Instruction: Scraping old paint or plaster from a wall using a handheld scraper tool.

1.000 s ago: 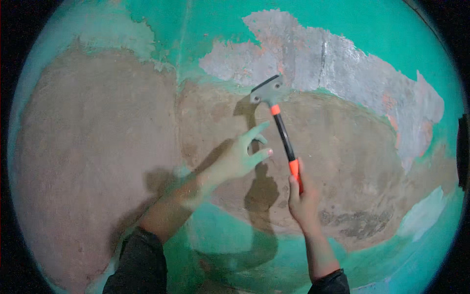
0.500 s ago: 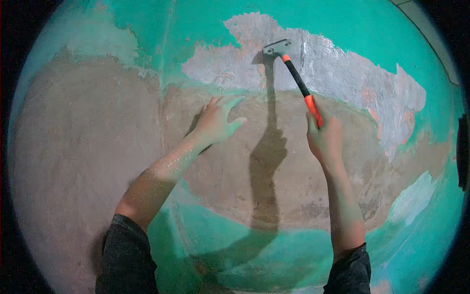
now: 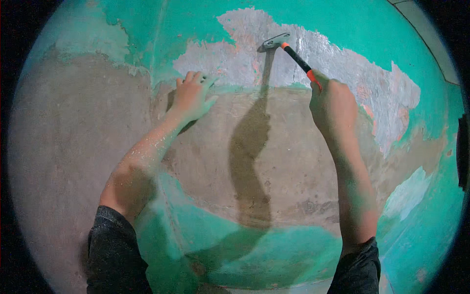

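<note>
My right hand is wrapped round the orange end of a long-handled scraper with a black and orange handle. Its wide grey head lies against a pale, stripped patch of the wall, high in the view. My palm hides the lower end of the handle. To the left, my left hand rests with fingers spread on the wall, near the border between the pale patch and the brown bare plaster. Nothing shows in that hand.
Green paint surrounds the stripped areas, its edges ragged. A smaller pale patch lies at lower right. Brown bare wall spreads across the left side. A dark object stands at the right rim. My arm's shadow falls down the middle.
My left hand has moved up and to the left along the wall. My right hand has risen slightly, and the scraper's head now sits at a flatter angle, a little higher in view.
</note>
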Demonstrator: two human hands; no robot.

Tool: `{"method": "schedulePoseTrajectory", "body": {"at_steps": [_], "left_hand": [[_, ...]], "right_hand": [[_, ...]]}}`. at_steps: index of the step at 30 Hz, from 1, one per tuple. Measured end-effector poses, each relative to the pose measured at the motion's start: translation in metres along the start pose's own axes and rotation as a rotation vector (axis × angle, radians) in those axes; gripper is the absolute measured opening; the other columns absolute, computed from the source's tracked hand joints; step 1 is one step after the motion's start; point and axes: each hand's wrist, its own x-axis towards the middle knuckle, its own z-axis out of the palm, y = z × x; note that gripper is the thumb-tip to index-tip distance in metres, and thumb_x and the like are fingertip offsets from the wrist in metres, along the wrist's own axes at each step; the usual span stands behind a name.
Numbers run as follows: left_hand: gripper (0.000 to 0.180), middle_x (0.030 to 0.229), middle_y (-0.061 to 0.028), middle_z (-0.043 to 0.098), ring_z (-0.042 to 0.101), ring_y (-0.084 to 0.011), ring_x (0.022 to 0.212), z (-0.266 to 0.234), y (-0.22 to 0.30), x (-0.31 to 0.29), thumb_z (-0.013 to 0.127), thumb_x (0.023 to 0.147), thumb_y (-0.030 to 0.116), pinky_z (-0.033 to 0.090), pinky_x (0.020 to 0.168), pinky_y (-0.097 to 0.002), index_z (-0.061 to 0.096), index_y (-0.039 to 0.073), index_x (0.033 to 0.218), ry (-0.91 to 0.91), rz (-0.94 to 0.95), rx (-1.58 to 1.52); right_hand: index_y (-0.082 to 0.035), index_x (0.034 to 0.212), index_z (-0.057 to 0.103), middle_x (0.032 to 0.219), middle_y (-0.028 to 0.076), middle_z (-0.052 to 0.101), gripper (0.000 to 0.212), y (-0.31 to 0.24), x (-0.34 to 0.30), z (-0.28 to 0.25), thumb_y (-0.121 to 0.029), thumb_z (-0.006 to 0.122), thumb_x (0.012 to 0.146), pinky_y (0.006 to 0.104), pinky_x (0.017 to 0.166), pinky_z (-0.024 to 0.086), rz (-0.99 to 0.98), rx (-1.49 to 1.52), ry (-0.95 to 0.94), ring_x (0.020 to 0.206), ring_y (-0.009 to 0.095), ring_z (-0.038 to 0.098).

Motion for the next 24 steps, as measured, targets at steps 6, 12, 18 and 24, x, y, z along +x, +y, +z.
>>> {"method": "schedulePoseTrajectory", "body": {"at_steps": [6, 12, 18, 24], "left_hand": [[0.063, 0.131, -0.0108, 0.056, 0.049, -0.0326, 0.125, 0.022, -0.045, -0.019, 0.077, 0.085, 0.042, 0.039, 0.097, -0.0545, 0.059, 0.022, 0.141, 0.101, -0.077, 0.119], [0.066, 0.141, -0.0123, 0.052, 0.046, -0.0342, 0.131, 0.042, -0.058, -0.025, 0.076, 0.085, 0.046, 0.035, 0.102, -0.0556, 0.058, 0.021, 0.143, 0.229, -0.080, 0.144], [0.069, 0.154, -0.0122, 0.044, 0.036, -0.0356, 0.144, 0.052, -0.058, -0.035, 0.070, 0.089, 0.049, 0.030, 0.110, -0.0566, 0.051, 0.025, 0.151, 0.205, -0.156, 0.133], [0.071, 0.158, -0.0091, 0.041, 0.033, -0.0331, 0.148, 0.061, -0.063, -0.048, 0.071, 0.089, 0.047, 0.026, 0.115, -0.0562, 0.049, 0.031, 0.154, 0.287, -0.075, 0.143]], "right_hand": [[-0.007, 0.111, 0.073, 0.090, 0.023, 0.072, 0.024, -0.026, 0.026, -0.019, -0.013, 0.057, 0.094, 0.0520, 0.073, 0.057, -0.030, -0.092, -0.098, 0.086, 0.043, 0.072], [0.000, 0.097, 0.074, 0.092, 0.026, 0.072, 0.022, -0.040, 0.056, -0.027, -0.015, 0.060, 0.091, 0.0516, 0.078, 0.058, -0.071, -0.120, -0.083, 0.090, 0.044, 0.072], [-0.005, 0.103, 0.077, 0.096, 0.026, 0.074, 0.025, -0.035, 0.080, -0.046, -0.016, 0.061, 0.088, 0.0508, 0.083, 0.057, -0.130, -0.096, -0.058, 0.092, 0.044, 0.072], [-0.009, 0.106, 0.078, 0.094, 0.026, 0.073, 0.028, -0.045, 0.078, -0.038, -0.012, 0.060, 0.085, 0.0497, 0.082, 0.057, -0.120, -0.098, -0.062, 0.089, 0.045, 0.071]]}}
